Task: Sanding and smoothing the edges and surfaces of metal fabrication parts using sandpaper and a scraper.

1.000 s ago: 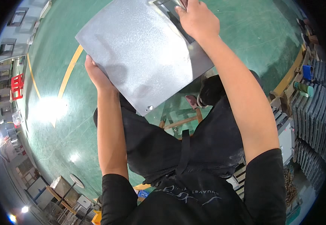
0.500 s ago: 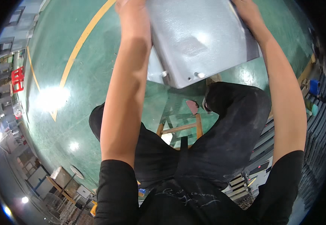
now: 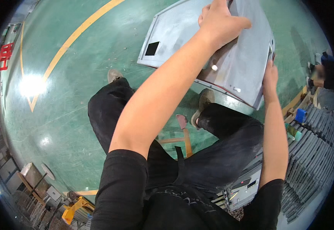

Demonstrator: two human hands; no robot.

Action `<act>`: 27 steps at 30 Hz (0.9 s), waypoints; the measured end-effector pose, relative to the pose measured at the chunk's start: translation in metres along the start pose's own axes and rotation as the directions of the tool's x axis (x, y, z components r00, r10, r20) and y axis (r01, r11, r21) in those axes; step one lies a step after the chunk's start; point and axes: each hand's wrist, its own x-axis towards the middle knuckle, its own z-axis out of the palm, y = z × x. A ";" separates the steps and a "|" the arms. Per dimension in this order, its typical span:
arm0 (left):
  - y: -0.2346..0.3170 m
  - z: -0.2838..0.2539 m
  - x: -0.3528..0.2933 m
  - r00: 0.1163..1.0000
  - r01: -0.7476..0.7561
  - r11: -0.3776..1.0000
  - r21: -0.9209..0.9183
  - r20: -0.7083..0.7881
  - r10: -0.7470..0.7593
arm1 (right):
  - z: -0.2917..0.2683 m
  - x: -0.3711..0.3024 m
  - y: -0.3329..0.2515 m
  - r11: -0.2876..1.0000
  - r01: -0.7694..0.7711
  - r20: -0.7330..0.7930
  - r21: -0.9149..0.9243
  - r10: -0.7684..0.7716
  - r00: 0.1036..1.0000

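Observation:
A grey sheet-metal box (image 3: 247,61) is tilted above the floor in front of my knees. Its left panel (image 3: 174,28) has a dark rectangular cut-out, and two small white studs stand out near its lower edges. My left hand (image 3: 222,23) grips the box's upper ridge, thumb pointing right and fingers curled, partly out of sight. Along the right side my right hand (image 3: 270,78) is closed around the box's edge; its fingertips are hidden behind the metal.
I sit with knees apart; between them is part of a wooden stool (image 3: 188,142). Stacked grey strips (image 3: 309,149) and a blue bin (image 3: 301,115) are at right. Another person (image 3: 324,73) is at the far right. A yellow line (image 3: 73,36) curves across the green floor.
The box has turned, so its left panel with the cut-out now shows. My left hand has swung right across the box, and my right hand has come down along its right edge.

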 end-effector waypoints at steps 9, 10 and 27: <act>0.068 0.029 0.001 0.768 -0.084 0.841 0.535 0.572 -0.288 | -0.003 -0.074 0.089 0.994 0.016 -0.814 -0.106 -0.096 0.572; 0.076 0.028 -0.017 0.738 -0.058 0.858 0.511 0.601 -0.308 | 0.013 -0.087 0.100 1.000 0.020 -0.817 0.004 -0.008 0.577; -0.013 0.079 -0.256 0.660 -0.498 0.784 0.372 0.749 0.064 | 0.103 -0.149 0.272 0.346 -0.039 -0.058 0.938 0.266 0.962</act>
